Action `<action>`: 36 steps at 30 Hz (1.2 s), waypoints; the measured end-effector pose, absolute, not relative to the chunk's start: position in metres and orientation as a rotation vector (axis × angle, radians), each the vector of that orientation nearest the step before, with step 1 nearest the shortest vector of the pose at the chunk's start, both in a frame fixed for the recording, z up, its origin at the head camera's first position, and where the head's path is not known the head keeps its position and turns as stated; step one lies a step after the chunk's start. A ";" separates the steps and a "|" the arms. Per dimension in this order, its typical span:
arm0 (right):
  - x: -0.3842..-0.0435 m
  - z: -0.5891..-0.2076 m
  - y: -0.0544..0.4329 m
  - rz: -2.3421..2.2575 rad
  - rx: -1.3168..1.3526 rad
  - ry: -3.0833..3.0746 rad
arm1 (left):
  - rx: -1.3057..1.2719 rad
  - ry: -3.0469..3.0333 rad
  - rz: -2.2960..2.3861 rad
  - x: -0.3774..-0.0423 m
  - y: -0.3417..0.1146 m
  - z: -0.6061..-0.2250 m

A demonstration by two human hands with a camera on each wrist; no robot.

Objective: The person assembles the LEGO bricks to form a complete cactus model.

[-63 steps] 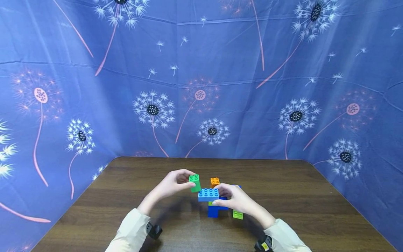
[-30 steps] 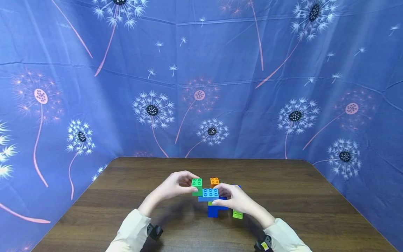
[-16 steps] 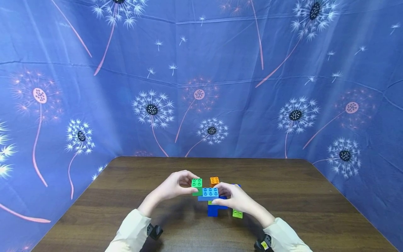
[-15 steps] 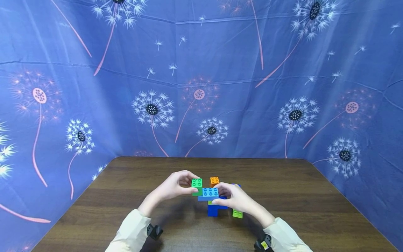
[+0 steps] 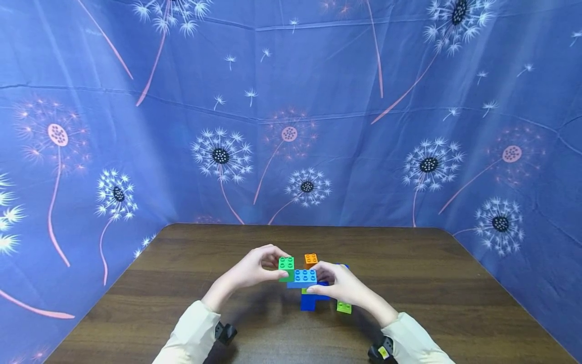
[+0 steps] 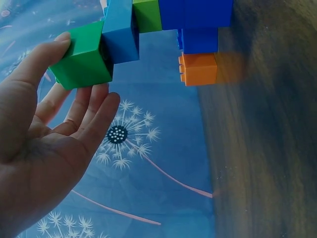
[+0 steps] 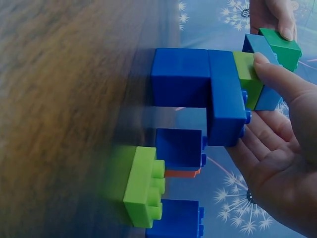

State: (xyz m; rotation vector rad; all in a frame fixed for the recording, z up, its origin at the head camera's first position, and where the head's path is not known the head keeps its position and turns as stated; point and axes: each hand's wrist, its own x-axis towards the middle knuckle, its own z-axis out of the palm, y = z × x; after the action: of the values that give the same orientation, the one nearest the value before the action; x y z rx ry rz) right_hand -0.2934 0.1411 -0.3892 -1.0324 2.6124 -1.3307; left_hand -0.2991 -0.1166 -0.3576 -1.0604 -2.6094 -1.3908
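My left hand [image 5: 254, 267] pinches a green building brick [image 6: 81, 59] between thumb and fingers. That brick sits over the left end of a light-blue brick [image 5: 305, 277], covering its left studs. My right hand [image 5: 343, 286] grips the upper part of the brick stack, its thumb where the light-blue brick meets a lime brick [image 7: 246, 74]. Beneath the lime brick lies a dark-blue brick [image 7: 225, 99], on another dark-blue brick [image 5: 307, 303] that stands on the table. In the left wrist view, the far fingers touch the green brick's opposite side.
An orange brick [image 5: 311, 259] shows behind the stack. A separate lime brick [image 5: 344, 307] lies to the right, beside more dark-blue bricks [image 7: 178, 148]. All rest on a brown wooden table [image 5: 159, 283]; a blue dandelion-print cloth [image 5: 364, 177] hangs behind.
My left hand has brought the green brick down and right, from above the light-blue brick onto its left end. The right hand keeps its hold. The head view has shifted slightly.
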 end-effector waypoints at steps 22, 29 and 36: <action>-0.301 -0.397 0.145 -1.328 -1.050 2.574 | -1.046 -2.573 -1.445 -0.300 -0.116 -0.371; -0.298 -0.396 0.143 -1.364 -1.071 2.556 | -1.035 -2.599 -1.439 -0.296 -0.113 -0.369; -0.300 -0.396 0.143 -1.349 -1.076 2.564 | -1.045 -2.601 -1.418 -0.295 -0.109 -0.367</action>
State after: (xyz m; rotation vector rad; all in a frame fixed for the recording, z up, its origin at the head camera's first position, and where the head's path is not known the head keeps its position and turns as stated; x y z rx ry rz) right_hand -0.2995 0.1433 -0.3959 -1.0764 2.5640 -1.3490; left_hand -0.2951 -0.1093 -0.3665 -1.0447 -2.6009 -1.4183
